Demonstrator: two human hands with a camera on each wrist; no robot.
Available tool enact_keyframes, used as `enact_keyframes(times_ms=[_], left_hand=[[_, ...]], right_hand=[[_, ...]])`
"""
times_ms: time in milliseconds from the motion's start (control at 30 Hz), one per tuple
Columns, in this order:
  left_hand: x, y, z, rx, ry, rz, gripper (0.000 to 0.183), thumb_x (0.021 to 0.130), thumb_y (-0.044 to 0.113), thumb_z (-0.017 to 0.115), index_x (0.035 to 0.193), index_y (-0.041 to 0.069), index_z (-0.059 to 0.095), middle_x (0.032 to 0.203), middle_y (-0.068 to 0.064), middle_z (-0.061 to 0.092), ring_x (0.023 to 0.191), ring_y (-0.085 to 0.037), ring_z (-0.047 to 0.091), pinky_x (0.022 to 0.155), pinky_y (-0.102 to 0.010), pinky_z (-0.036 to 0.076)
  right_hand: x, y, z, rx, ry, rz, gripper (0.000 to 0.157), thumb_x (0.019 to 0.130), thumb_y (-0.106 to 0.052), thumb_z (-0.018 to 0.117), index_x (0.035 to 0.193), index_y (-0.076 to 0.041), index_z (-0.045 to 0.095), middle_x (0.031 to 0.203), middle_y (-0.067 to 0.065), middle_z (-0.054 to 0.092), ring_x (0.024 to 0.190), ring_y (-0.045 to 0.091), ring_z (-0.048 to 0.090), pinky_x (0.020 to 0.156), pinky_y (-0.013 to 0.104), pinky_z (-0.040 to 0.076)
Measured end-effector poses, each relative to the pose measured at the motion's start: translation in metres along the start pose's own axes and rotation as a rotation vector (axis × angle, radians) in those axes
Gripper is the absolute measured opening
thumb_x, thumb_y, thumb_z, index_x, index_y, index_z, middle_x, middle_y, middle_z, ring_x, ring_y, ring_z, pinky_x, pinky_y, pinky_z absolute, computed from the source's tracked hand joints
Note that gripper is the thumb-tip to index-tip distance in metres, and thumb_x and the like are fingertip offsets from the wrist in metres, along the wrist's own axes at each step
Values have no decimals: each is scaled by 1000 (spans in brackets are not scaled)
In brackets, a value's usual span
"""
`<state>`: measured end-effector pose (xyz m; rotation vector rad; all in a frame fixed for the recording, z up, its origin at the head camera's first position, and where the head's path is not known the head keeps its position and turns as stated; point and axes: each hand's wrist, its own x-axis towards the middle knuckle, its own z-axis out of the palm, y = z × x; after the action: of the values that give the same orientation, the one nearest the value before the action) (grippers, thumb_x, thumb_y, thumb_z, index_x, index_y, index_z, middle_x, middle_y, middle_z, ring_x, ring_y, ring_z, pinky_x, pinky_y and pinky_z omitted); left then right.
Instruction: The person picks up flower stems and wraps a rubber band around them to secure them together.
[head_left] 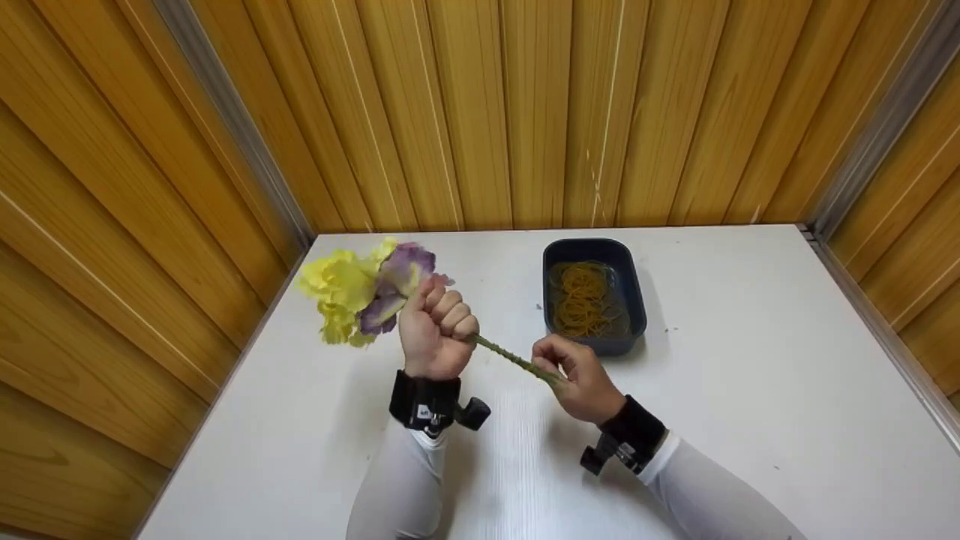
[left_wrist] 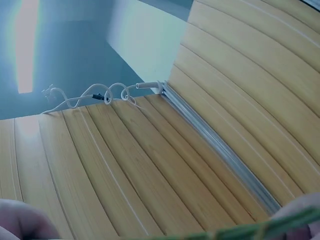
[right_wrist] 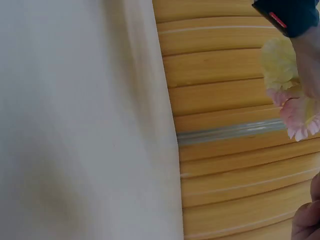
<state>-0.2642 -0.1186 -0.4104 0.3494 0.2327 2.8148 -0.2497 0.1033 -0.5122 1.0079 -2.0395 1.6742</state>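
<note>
A bunch of artificial flowers (head_left: 341,281), yellow and purple-pink, lies slanted in the air above the table, blooms to the left. My left hand (head_left: 439,330) grips it just below the blooms, fingers curled round the green stems (head_left: 506,354). At the lower end of the stems, my right hand (head_left: 581,379) pinches them between thumb and fingers. Yellowish marks cross the stems (left_wrist: 280,226) in the left wrist view, perhaps a rubber band; I cannot tell. The right wrist view catches part of the blooms (right_wrist: 280,65) beside the left wrist.
Behind my right hand stands a dark blue tray (head_left: 638,311) with yellow-brown rubber bands (head_left: 585,300) in it. Wood-panelled walls (head_left: 525,112) enclose the white table (head_left: 720,337) at the back and sides. A coiled white cable (left_wrist: 75,102) runs along the wall top.
</note>
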Motion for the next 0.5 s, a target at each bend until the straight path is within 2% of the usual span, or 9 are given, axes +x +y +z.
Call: enact_keyframes(times_ms=[67, 167, 233, 333, 433, 500], left_hand=[[0, -1, 1, -109, 71, 128, 48, 113, 28, 21, 65, 21, 18, 61, 11, 13, 53, -4, 8, 53, -20, 6], [-1, -4, 5, -122, 192, 371, 51, 113, 27, 26, 62, 20, 25, 61, 10, 15, 55, -4, 8, 56, -20, 6], [-2, -8, 8, -45, 248, 516, 52, 114, 27, 28, 63, 19, 29, 62, 9, 15, 55, -5, 9, 56, -21, 6], [-3, -16, 13, 124, 264, 692, 50, 114, 27, 29, 66, 19, 26, 63, 7, 15, 55, -7, 10, 55, -23, 7], [-3, -24, 14, 290, 236, 807, 47, 115, 27, 29, 69, 18, 19, 64, 5, 14, 54, -9, 11, 53, -24, 8], [-3, -28, 12, 374, 214, 851, 47, 115, 27, 28, 70, 16, 17, 64, 4, 14, 53, -10, 11, 51, -26, 8]], right_hand=[[-4, -4, 12, 79, 53, 54, 4, 103, 4, 58, 100, 2, 61, 81, 12, 59, 70, 20, 56, 64, 25, 48], [-7, -11, 30, 78, 202, 82, 5, 103, 3, 58, 100, 1, 62, 81, 13, 61, 68, 16, 56, 61, 24, 47], [-9, -14, 39, 34, 311, 75, 8, 101, 4, 61, 96, -1, 63, 77, 10, 62, 64, 9, 55, 56, 22, 45], [-12, -16, 47, -68, 432, 10, 14, 95, 9, 66, 91, -4, 64, 70, 6, 62, 57, 4, 50, 50, 19, 40], [-13, -15, 47, -219, 485, -90, 16, 88, 11, 71, 89, -5, 67, 66, 3, 62, 54, 5, 48, 49, 18, 37], [-11, -12, 42, -354, 478, -185, 16, 85, 10, 73, 89, -4, 68, 65, 1, 60, 54, 7, 49, 50, 19, 38]])
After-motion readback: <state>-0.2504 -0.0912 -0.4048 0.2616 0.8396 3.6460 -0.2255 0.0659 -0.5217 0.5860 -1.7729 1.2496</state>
